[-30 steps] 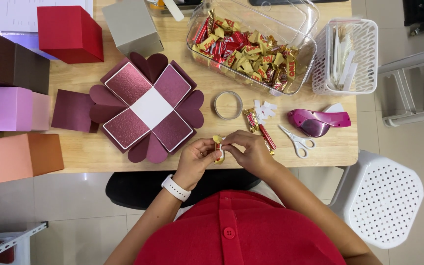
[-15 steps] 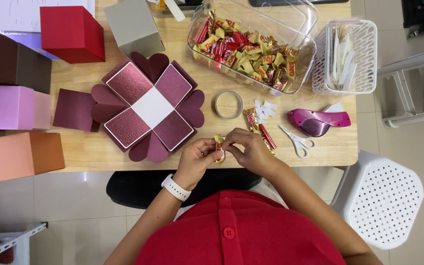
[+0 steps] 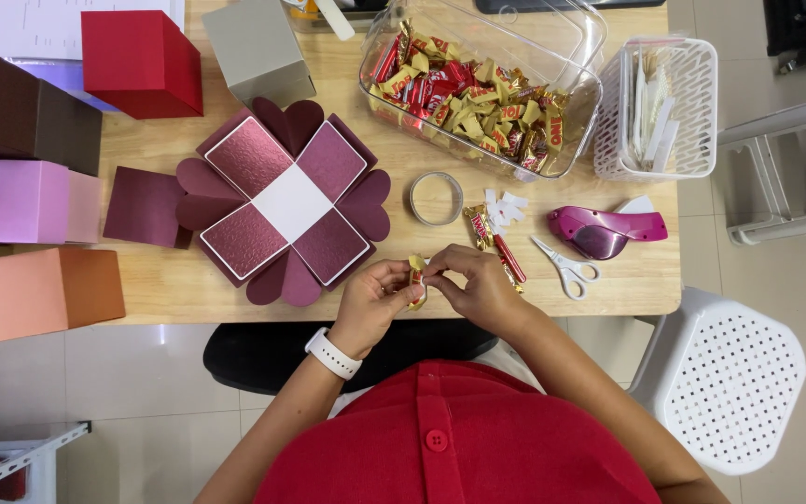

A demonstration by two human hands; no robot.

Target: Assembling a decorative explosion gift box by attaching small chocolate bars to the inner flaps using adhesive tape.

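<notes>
Both of my hands meet at the front edge of the wooden table (image 3: pixel 160 285). My left hand (image 3: pixel 377 301) and my right hand (image 3: pixel 474 285) together pinch a small gold-wrapped candy (image 3: pixel 416 280) between the fingertips. Just left of them lies an unfolded maroon paper box (image 3: pixel 282 201) with heart-shaped flaps and a white centre square. Two more wrapped candies (image 3: pixel 492 241) lie on the table right behind my right hand.
A clear tub (image 3: pixel 487 79) full of red and gold candies stands at the back. A tape ring (image 3: pixel 436 198), white paper bits (image 3: pixel 506 207), scissors (image 3: pixel 566 268), a pink tape dispenser (image 3: pixel 604 231) and a white basket (image 3: pixel 660 107) lie to the right. Coloured boxes (image 3: pixel 142 61) line the left.
My fingers have shifted slightly on the gold candy; the hands stay in the same place at the table edge. Nothing else has moved.
</notes>
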